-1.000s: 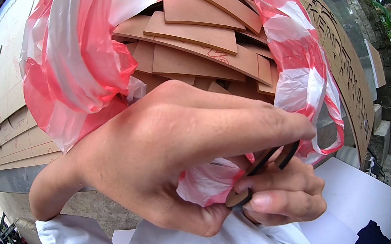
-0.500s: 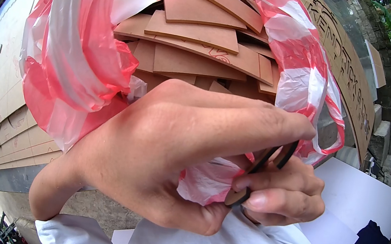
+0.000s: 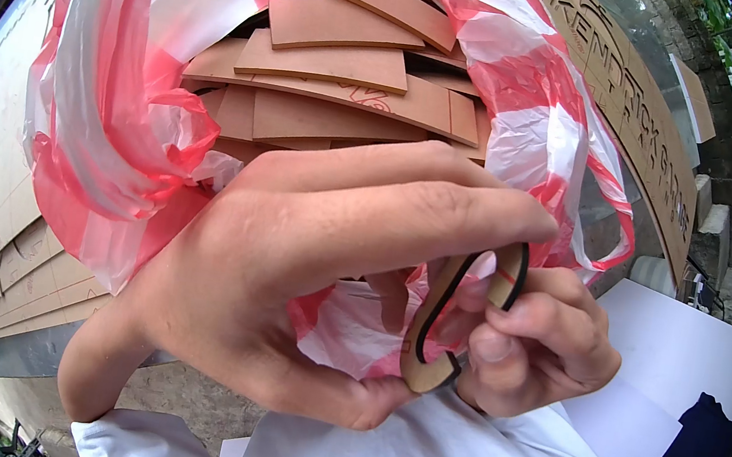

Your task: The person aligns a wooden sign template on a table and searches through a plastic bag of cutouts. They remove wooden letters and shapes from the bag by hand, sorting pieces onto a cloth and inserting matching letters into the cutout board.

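A curved, hook-shaped piece of brown board with dark edges (image 3: 432,369) is between my two hands. My left hand (image 3: 290,237), back upward, has its thumb at the lower end of the piece and its fingers over the top. At the right, my right hand (image 3: 550,348) pinches the short curled end of the piece with bent fingers. Behind the hands stands a red-and-white striped plastic bag (image 3: 113,165), its mouth wide around a heap of flat brown board pieces (image 3: 347,30). Part of the bag shows between my left thumb and fingers.
Large boards with cut outlines (image 3: 23,274) lie at the left. A board with cut lettering (image 3: 636,107) extends along the upper right. White sheets (image 3: 677,347) and a dark blue cloth (image 3: 699,453) are at the lower right.
The curved piece has turned so that more of its flat face shows, and both hands have shifted slightly. The bag and heap appear a little further left and up in the view.
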`<state>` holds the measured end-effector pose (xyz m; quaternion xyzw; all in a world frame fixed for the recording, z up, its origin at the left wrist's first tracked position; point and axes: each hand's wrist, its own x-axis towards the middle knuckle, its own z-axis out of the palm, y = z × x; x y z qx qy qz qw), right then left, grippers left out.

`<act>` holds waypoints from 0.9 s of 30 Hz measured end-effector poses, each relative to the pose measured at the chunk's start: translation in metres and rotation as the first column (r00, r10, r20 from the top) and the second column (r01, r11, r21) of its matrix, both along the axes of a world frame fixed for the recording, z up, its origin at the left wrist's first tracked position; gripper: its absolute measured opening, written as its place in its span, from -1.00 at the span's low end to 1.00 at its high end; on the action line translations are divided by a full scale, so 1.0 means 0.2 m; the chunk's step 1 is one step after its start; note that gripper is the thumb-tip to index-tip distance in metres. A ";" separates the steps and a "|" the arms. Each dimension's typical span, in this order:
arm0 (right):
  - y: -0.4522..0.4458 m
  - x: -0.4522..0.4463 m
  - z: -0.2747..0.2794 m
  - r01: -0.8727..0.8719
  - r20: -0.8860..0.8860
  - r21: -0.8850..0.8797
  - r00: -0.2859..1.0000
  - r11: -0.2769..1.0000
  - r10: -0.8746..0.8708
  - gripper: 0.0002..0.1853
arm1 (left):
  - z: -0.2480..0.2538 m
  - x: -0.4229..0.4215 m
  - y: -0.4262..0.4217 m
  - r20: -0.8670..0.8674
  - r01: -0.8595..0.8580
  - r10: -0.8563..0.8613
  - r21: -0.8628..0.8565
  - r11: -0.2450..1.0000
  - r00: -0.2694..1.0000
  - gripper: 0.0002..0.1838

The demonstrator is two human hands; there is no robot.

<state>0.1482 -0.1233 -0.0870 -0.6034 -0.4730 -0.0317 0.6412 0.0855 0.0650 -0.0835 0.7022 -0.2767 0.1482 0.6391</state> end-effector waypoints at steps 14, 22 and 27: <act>-0.02 -0.02 -0.10 0.090 -0.128 0.129 0.989 0.988 -0.073 -0.74 | 0.03 -0.04 -0.07 0.013 -0.149 0.148 0.078 0.986 0.989 -0.21; -0.02 0.00 -0.09 0.050 -0.066 0.147 0.997 0.988 -0.041 -0.77 | 0.05 -0.04 -0.07 -0.012 -0.129 0.130 0.097 0.987 0.991 -0.19; -0.03 0.03 -0.02 0.040 -0.006 0.059 0.999 0.997 -0.040 -0.76 | 0.02 -0.04 -0.07 -0.046 -0.071 0.074 0.047 0.996 0.996 -0.20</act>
